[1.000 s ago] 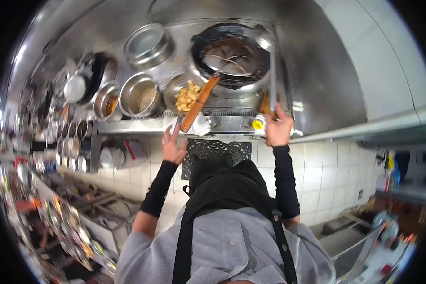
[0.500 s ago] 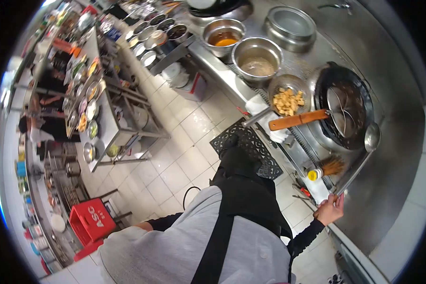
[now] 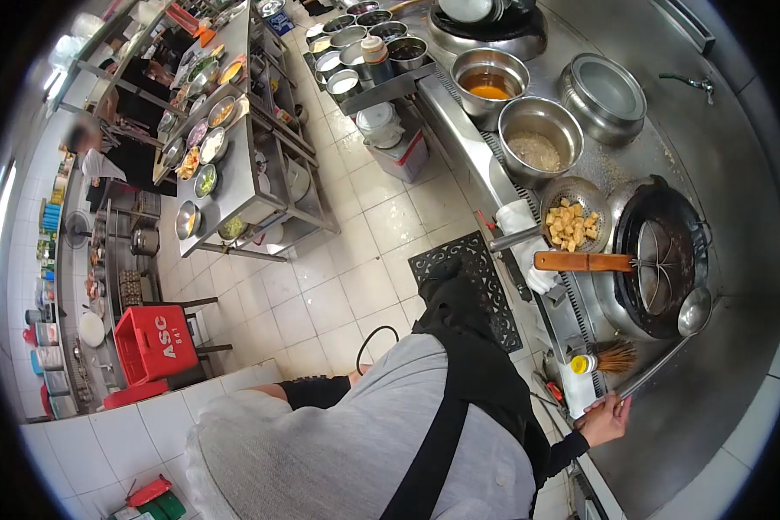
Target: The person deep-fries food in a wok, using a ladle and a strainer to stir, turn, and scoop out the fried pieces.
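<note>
My right hand is closed around the handle end of a long metal ladle, whose bowl rests by the wok's rim. Beside it lies a brush with a yellow-capped end. A wire skimmer with a wooden handle lies across the dark wok. Golden cubes fill a perforated strainer left of the wok. Near my waist, only a bit of my left hand shows past my shirt; its fingers are hidden.
Metal pots line the stove counter. A steel table holds several bowls of food. A red crate stands at the lower left, a black mat lies on the floor, and a person is at the far left.
The view has swung left, showing more of the kitchen. My left hand has gone from near the counter edge to beside my body. My right hand still has the ladle.
</note>
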